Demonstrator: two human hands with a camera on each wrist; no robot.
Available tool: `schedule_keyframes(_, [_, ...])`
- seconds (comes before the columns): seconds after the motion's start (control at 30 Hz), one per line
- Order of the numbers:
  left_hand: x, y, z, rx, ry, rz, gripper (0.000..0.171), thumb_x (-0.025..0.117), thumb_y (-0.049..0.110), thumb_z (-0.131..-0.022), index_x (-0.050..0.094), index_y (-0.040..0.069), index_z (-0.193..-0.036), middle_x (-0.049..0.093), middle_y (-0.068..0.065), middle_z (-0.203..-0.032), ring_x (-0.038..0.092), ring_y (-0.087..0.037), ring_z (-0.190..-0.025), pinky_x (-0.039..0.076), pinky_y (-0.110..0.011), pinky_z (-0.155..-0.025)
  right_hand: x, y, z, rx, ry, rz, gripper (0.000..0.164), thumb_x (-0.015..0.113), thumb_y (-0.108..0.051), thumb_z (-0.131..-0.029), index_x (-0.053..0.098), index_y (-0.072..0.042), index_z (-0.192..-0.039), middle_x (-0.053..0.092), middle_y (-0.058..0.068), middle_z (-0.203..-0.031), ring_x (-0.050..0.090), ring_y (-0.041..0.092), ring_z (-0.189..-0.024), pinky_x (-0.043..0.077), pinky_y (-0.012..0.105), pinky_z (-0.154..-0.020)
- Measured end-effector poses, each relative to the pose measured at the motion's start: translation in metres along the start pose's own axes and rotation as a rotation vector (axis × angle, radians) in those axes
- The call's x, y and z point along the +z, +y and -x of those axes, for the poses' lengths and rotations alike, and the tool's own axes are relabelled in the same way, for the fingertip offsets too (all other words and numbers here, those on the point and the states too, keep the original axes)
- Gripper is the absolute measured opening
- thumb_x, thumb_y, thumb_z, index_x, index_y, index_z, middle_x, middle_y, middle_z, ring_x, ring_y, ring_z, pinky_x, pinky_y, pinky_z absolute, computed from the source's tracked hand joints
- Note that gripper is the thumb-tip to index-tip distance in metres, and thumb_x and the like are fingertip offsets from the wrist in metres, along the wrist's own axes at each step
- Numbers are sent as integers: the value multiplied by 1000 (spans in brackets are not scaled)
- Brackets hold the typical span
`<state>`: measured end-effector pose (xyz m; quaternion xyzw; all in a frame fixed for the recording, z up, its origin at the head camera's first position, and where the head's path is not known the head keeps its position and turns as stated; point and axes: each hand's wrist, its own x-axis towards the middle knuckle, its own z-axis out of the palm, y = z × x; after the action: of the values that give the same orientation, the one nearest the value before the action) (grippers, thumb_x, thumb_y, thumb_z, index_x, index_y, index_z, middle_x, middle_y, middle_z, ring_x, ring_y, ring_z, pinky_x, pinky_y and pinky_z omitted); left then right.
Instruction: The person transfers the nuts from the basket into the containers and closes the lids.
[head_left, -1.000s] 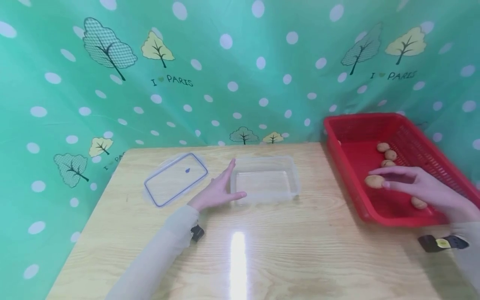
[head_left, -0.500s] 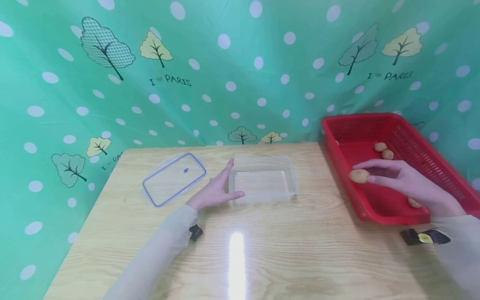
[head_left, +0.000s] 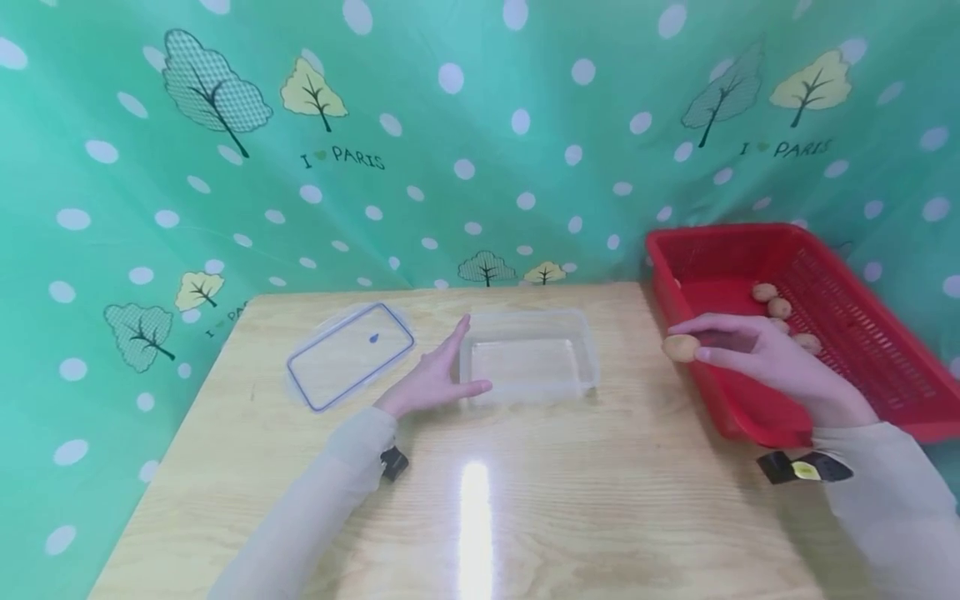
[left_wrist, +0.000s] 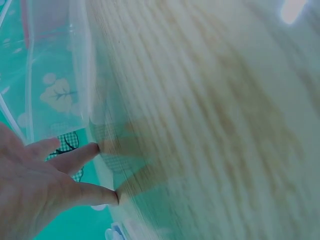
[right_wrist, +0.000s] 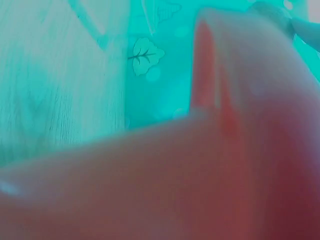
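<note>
My right hand (head_left: pixel 772 358) pinches a small tan oval thing (head_left: pixel 681 348), potato-like or walnut-like, between thumb and fingertips. It is held over the left rim of the red basket (head_left: pixel 738 417). Several similar tan things (head_left: pixel 764 292) lie in the basket. With fingers spread, my left hand (head_left: pixel 431 379) is at the left end of a clear plastic container (head_left: pixel 528 392). In the left wrist view, this hand (left_wrist: pixel 45 180) has its fingertips at the container wall (left_wrist: pixel 55 75). The right wrist view is mostly filled by the blurred red basket (right_wrist: pixel 125 195).
A clear lid (head_left: pixel 348 358) with a blue seal lies left of the container on the wooden table (head_left: pixel 570 500). Behind the table hangs a green dotted cloth (head_left: pixel 420 100). The basket's raised rim stands between its contents and the tabletop.
My right hand has moved left with the tan oval thing, from above the basket's inside to its left rim. My left hand has stayed by the container.
</note>
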<state>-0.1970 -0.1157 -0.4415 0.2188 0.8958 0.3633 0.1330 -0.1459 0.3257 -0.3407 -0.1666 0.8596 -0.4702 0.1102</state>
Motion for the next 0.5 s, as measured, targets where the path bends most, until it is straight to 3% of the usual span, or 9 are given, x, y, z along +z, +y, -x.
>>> schedule_keyframes(0.1, [1, 0, 0, -5, 4, -18, 112, 69, 56, -83, -11, 23, -155, 3, -3, -160, 14, -31, -143, 9, -64, -109, 6, -1, -7, -68, -20, -27, 39, 65, -7, -92, 59, -11, -130, 65, 8, -119, 61, 21, -106, 55, 33, -81])
schedule_keyframes(0.2, [1, 1, 0, 2, 9, -24, 113, 68, 58, -82, -10, 21, -155, 3, -3, -160, 14, -32, -143, 9, -65, -108, 11, -5, -14, -83, -17, -37, 37, 64, -7, -93, 59, -9, -130, 65, 8, -119, 62, 19, -106, 54, 28, -83])
schedule_keyframes(0.5, [1, -1, 1, 1, 13, -17, 114, 67, 61, -81, -11, 22, -155, 4, -3, -160, 14, -32, -143, 7, -67, -107, 33, -17, -29, -26, 27, 2, 42, 68, -19, -91, 59, -11, -132, 65, 5, -120, 61, 14, -106, 54, 29, -82])
